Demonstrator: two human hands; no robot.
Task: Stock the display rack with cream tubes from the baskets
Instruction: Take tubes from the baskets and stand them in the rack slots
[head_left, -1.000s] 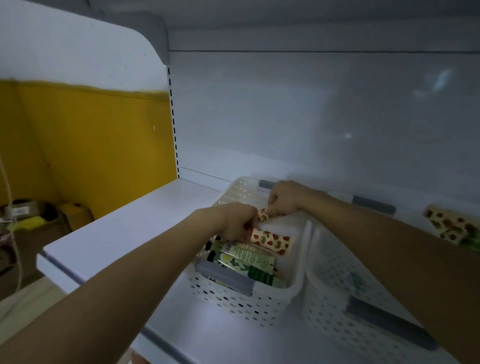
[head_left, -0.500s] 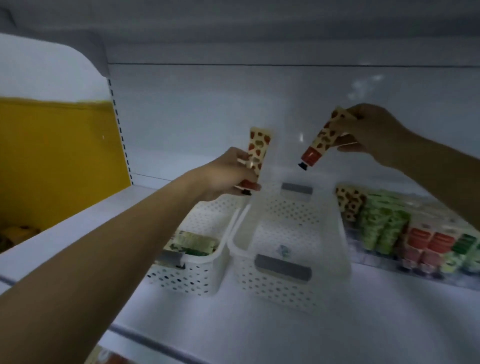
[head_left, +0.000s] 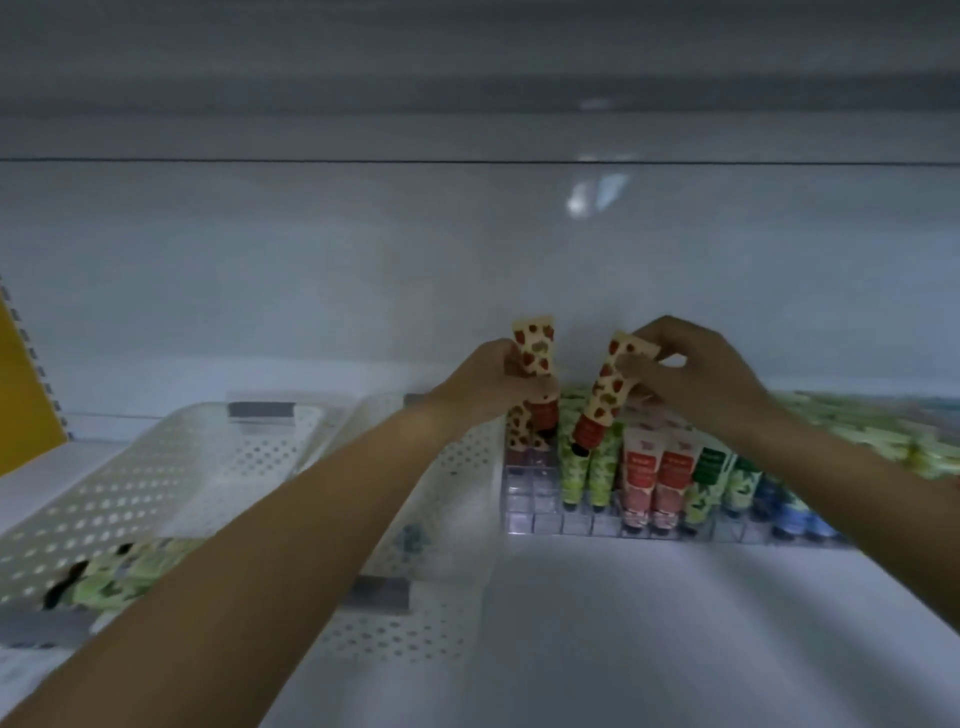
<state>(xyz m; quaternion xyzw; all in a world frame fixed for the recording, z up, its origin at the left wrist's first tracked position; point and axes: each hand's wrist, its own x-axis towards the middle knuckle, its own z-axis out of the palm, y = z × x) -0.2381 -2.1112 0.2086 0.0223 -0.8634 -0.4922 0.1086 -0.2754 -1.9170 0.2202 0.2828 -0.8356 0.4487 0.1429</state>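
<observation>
Mid-frame, the left hand fingers grip the first strawberry tube. The right hand fingers pinch the second strawberry tube, cap down over the clear plastic rack of standing tubes. Lower left, a holey white basket holds green tubes.

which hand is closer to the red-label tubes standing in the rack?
Right. The right hand holds a strawberry tube just above the red-label tubes; the left hand is further left, over the end of the rack.

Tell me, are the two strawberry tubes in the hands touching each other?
Apart. The head view shows a clear gap, with the back wall visible through it, between the left tube and the right tube.
</observation>
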